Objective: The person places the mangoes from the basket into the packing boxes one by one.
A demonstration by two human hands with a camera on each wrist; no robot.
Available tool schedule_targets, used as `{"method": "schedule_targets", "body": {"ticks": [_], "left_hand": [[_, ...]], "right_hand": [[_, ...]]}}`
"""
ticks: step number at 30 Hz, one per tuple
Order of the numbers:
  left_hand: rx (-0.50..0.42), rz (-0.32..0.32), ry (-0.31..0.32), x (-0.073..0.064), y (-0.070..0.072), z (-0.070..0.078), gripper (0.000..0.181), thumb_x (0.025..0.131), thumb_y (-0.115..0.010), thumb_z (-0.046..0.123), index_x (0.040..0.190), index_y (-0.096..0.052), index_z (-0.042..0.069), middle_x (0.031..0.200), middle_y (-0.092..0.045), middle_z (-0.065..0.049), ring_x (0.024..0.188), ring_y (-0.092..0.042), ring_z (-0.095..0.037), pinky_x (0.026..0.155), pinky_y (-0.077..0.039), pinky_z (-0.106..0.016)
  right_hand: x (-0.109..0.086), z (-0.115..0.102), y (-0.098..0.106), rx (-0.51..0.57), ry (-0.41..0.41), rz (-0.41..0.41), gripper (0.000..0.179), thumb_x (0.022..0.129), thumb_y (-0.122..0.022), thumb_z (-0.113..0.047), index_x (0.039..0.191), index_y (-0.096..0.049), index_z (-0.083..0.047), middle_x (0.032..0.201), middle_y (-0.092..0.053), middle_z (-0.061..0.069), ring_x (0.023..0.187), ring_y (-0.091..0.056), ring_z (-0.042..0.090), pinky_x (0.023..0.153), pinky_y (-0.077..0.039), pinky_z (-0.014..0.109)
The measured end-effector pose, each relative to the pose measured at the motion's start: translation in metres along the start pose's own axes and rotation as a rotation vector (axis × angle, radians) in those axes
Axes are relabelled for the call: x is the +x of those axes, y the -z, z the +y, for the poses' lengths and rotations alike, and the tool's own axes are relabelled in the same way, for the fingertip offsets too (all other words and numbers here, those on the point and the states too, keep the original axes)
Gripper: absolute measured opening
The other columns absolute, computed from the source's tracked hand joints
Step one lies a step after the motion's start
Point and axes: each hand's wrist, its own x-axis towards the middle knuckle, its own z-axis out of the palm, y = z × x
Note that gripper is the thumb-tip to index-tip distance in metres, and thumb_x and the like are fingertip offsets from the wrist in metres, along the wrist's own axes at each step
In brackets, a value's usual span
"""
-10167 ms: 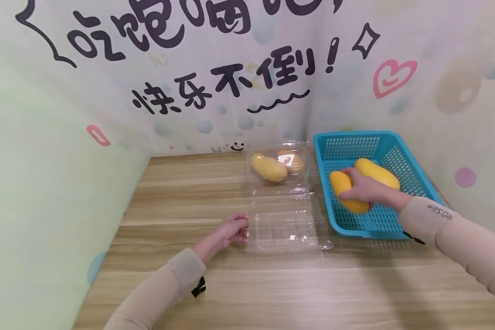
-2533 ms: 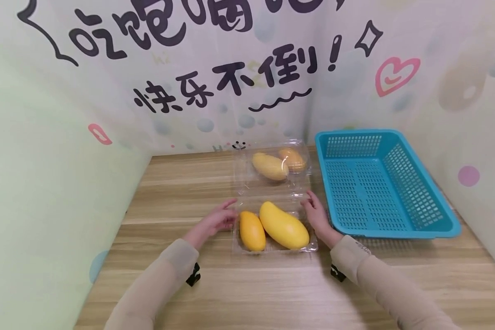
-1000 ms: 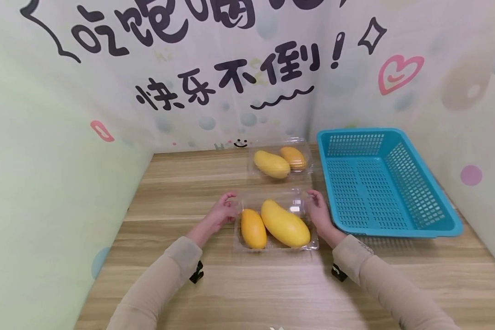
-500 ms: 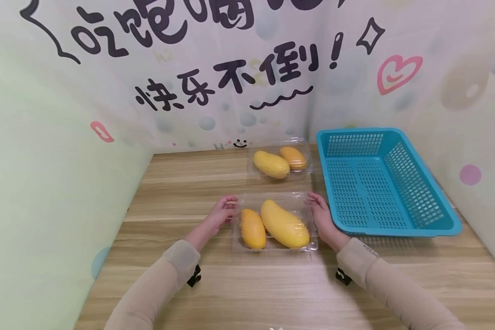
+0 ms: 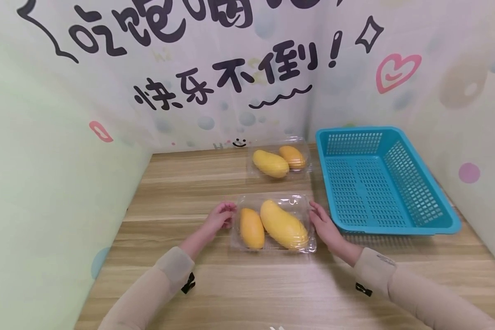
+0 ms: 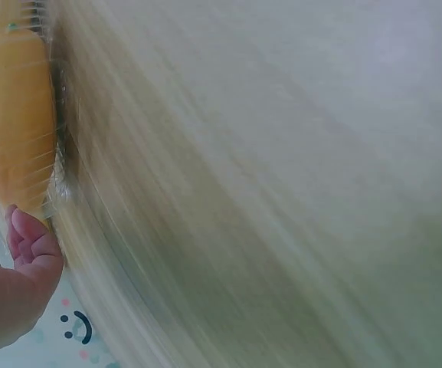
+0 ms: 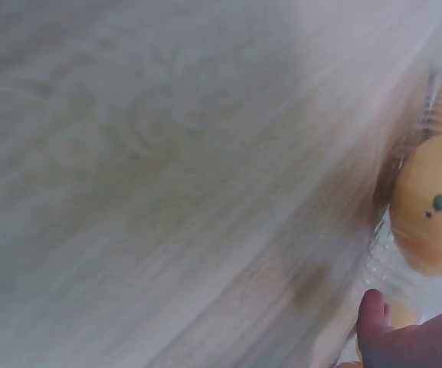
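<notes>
In the head view, a clear plastic clamshell box [image 5: 247, 246] lies on the table with its lid down over two mangoes. The smaller, orange mango [image 5: 252, 229] is on the left; the larger, yellow mango [image 5: 283, 225] slants beside it. My left hand [image 5: 219, 219] is at the box's left side, fingers loosely bent near the rim. In the left wrist view its fingertips [image 6: 31, 230] are close beside the plastic. My right hand [image 5: 327, 229] lies along the right side, fingers mostly extended. Exact contact of either hand is unclear.
A second clear box [image 5: 255, 174] holding two mangoes stands behind, by the wall. At the right is a blue perforated basket [image 5: 365, 229], nothing visible in it. The wood-grain table [image 5: 181, 183] meets the printed wall at the back and left.
Two mangoes went from the basket into the front box. Its raised lid has come down over them. Lately both hands slid slightly nearer me along its sides, the right one flattening outward.
</notes>
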Motion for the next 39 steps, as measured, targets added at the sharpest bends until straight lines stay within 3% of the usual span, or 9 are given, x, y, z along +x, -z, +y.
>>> {"method": "schedule_targets", "body": {"ticks": [5,9,13,18,22,26,32,39], "left_hand": [[0.031,-0.057,0.013,-0.017,0.005,0.003,0.027,0.091,-0.046,0.005,0.115,-0.049,-0.004,0.093,-0.055,-0.003,0.071,-0.050,-0.011,0.063,-0.044,-0.025],[0.063,-0.102,-0.024,-0.031,0.005,-0.002,0.028,0.091,-0.049,0.008,0.115,-0.046,-0.006,0.086,-0.054,-0.001,0.072,-0.049,-0.012,0.065,-0.043,-0.027],[0.064,-0.099,-0.064,-0.039,0.005,-0.013,0.027,0.090,-0.050,0.006,0.114,-0.045,-0.007,0.083,-0.052,0.001,0.070,-0.049,-0.010,0.062,-0.041,-0.024],[0.095,-0.093,-0.090,-0.052,0.004,-0.015,0.033,0.087,-0.054,0.005,0.116,-0.044,-0.007,0.089,-0.055,-0.006,0.069,-0.052,-0.011,0.061,-0.043,-0.024],[0.100,-0.075,-0.080,-0.062,0.001,-0.015,0.044,0.084,-0.056,0.004,0.124,-0.040,-0.005,0.086,-0.056,-0.006,0.066,-0.053,-0.012,0.056,-0.042,-0.023],[0.082,-0.069,-0.034,-0.070,-0.004,-0.016,0.046,0.086,-0.056,0.007,0.125,-0.038,-0.008,0.079,-0.059,-0.006,0.057,-0.053,-0.010,0.049,-0.042,-0.021],[-0.006,-0.119,0.043,-0.075,-0.010,-0.019,0.030,0.088,-0.049,0.009,0.112,-0.040,-0.006,0.086,-0.064,-0.017,0.053,-0.058,-0.009,0.046,-0.045,-0.019],[-0.119,-0.129,0.072,-0.070,-0.015,-0.023,0.026,0.088,-0.048,0.003,0.111,-0.038,-0.004,0.086,-0.066,-0.014,0.061,-0.061,-0.010,0.056,-0.051,-0.022]], "right_hand": [[-0.015,-0.002,0.001,-0.051,-0.016,-0.031,0.050,0.099,-0.033,-0.020,0.145,-0.017,-0.005,0.141,-0.027,0.028,0.129,-0.029,0.040,0.107,-0.025,0.051],[-0.030,-0.001,0.003,-0.040,-0.017,-0.076,0.052,0.098,-0.036,-0.018,0.145,-0.016,-0.006,0.138,-0.029,0.027,0.124,-0.035,0.038,0.103,-0.033,0.048],[-0.044,0.000,0.002,-0.039,-0.007,-0.098,0.055,0.097,-0.040,-0.016,0.145,-0.015,-0.005,0.133,-0.033,0.026,0.113,-0.044,0.034,0.094,-0.042,0.039],[-0.056,0.001,-0.002,0.004,-0.001,-0.107,0.061,0.094,-0.045,-0.008,0.145,-0.012,-0.005,0.127,-0.038,0.028,0.098,-0.052,0.026,0.083,-0.049,0.034],[-0.063,0.001,-0.005,0.066,-0.063,-0.087,0.065,0.091,-0.048,-0.007,0.143,-0.009,0.000,0.106,-0.047,0.019,0.080,-0.054,0.017,0.070,-0.051,0.032],[-0.064,0.002,-0.005,0.124,-0.145,-0.117,0.053,0.091,-0.046,-0.010,0.132,-0.019,0.009,0.088,-0.054,0.010,0.065,-0.056,0.014,0.060,-0.052,0.028],[-0.060,0.003,0.000,0.212,-0.118,-0.205,0.043,0.094,-0.040,-0.008,0.126,-0.022,0.014,0.091,-0.060,0.014,0.071,-0.063,0.013,0.070,-0.055,0.029],[-0.050,0.004,0.002,0.234,-0.109,-0.172,0.047,0.095,-0.038,-0.007,0.132,-0.017,0.014,0.099,-0.057,0.019,0.078,-0.062,0.014,0.076,-0.054,0.030]]}}
